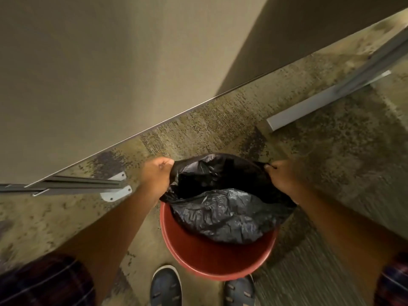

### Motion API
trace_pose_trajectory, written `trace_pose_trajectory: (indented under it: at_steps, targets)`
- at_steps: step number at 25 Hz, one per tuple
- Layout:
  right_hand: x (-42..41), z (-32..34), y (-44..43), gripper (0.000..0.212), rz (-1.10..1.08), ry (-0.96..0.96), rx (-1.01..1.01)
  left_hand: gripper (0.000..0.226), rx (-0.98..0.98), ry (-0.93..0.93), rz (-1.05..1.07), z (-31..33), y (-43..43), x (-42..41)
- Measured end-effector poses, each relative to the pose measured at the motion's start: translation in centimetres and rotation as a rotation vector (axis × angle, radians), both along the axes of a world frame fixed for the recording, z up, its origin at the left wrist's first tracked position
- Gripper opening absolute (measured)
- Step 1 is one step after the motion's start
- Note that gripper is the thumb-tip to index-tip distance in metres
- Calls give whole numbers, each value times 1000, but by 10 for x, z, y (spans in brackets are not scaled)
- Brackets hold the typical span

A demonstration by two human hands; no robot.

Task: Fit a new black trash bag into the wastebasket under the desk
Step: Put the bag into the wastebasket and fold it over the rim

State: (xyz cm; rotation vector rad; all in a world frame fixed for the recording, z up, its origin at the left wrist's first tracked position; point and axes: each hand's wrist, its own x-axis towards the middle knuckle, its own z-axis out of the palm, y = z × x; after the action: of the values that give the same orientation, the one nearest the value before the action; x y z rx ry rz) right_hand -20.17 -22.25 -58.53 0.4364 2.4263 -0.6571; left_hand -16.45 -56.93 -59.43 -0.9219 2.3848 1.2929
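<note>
A round red wastebasket [212, 259] stands on the carpet just in front of my feet. A crinkled black trash bag [225, 213] hangs open over its far half, its mouth spread wide and its near edge sagging down inside the basket. My left hand [155, 177] is closed on the bag's left edge by the basket's far-left rim. On the far-right side my right hand [281, 175] pinches the bag's right edge. The basket's near inner wall is bare red.
A beige partition wall [110, 74] rises ahead, meeting the mottled carpet along a metal strip. A grey desk foot [320, 104] lies on the floor at the right, another grey leg with white brackets [114, 188] at the left. My two blue shoes [165, 286] are below the basket.
</note>
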Motion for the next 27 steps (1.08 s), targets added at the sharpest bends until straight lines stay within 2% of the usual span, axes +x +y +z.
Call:
trace_pose_trajectory:
  at_steps: [3,7,10,13,16,18,23,27]
  targets:
    - [16,12,5,49,-94,-163,-95,37,78,-104,-4,-9,-9,10]
    - [48,34,20,54,-467,-339,-481,30,213,-112,-67,5,-26,38]
    - [77,43,35,61,-506,-380,-647,20,286,-97,-105,24,-34,58]
    - [101,44,46,41,-491,-386,-642,43,341,-160,-25,37,-36,75]
    - [118,44,56,36,-518,-398,-636,52,221,-195,-51,54,-33,90]
    - [129,47,59,39,-516,-414,-620,48,163,-214,-33,61,-28,107]
    - [161,51,42,27,-494,-451,-528,18,113,-383,221,62,5,157]
    - [193,46,27,16,-502,-491,-507,21,197,-453,362,60,34,188]
